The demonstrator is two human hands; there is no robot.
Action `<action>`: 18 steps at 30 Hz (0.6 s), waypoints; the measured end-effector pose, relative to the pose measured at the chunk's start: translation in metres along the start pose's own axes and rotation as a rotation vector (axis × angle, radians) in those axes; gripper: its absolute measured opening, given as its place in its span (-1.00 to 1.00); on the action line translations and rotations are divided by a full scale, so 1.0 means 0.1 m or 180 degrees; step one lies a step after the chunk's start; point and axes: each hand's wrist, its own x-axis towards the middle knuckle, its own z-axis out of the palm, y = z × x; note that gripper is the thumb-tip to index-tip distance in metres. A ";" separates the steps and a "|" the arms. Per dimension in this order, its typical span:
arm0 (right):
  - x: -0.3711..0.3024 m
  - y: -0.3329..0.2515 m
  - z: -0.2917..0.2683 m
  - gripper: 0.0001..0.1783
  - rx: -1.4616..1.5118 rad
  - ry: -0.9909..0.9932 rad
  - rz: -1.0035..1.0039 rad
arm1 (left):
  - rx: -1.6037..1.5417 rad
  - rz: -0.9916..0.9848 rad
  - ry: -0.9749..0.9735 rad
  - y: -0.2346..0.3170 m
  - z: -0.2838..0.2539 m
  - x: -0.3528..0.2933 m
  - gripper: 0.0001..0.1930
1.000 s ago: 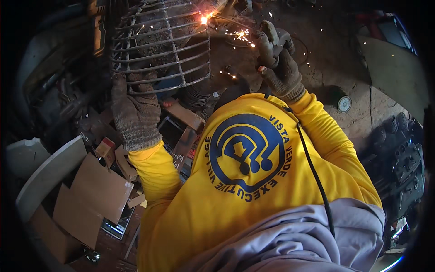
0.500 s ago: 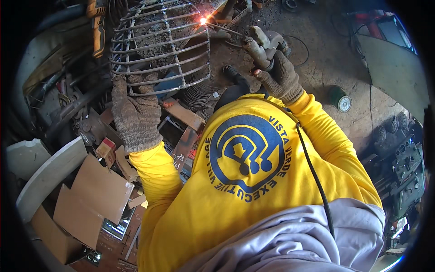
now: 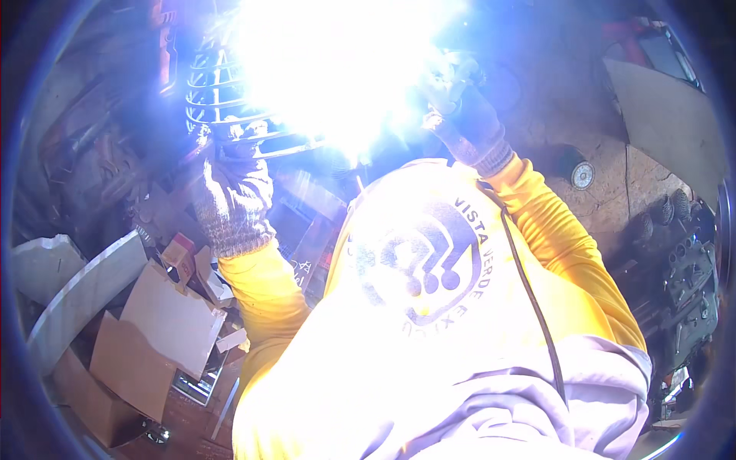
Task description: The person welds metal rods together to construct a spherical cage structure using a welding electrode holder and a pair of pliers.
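Note:
A blinding white-blue welding arc fills the upper middle and hides most of the curved metal-rod grille; only the left and near bars show. My left hand, in a brown knit glove, grips the grille's near edge, its fingers around the bars. At the right of the glare, my gloved right hand is closed around a welding electrode holder. The electrode itself and the spot where it meets the grille are lost in the light.
Left of me are a cardboard box and a curved pale panel. A power tool lies beyond the grille's left side. On the floor at right stand a round can and a dark tray of tools.
The small orange glow at the grille's right edge has become a huge white arc that washes out the upper middle and my shirt. Both hands stay in nearly the same place.

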 end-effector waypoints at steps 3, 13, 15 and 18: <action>0.09 -0.08 -0.09 -0.45 0.0117 -0.0288 0.0315 | 0.0440 0.0487 0.0210 -0.04 0.04 -0.03 -0.73; -0.22 0.02 0.14 -0.55 0.1201 -0.0027 0.1045 | 0.0194 0.0273 0.0470 0.02 -0.01 -0.04 -0.77; -0.25 0.03 0.15 -0.55 0.1452 -0.0020 0.1140 | 0.0035 0.0350 0.0524 -0.01 0.04 -0.04 -0.77; -0.22 -0.02 0.10 -0.51 0.1940 0.0137 0.1391 | 0.0061 -0.0012 -0.0350 -0.01 0.00 -0.01 -0.74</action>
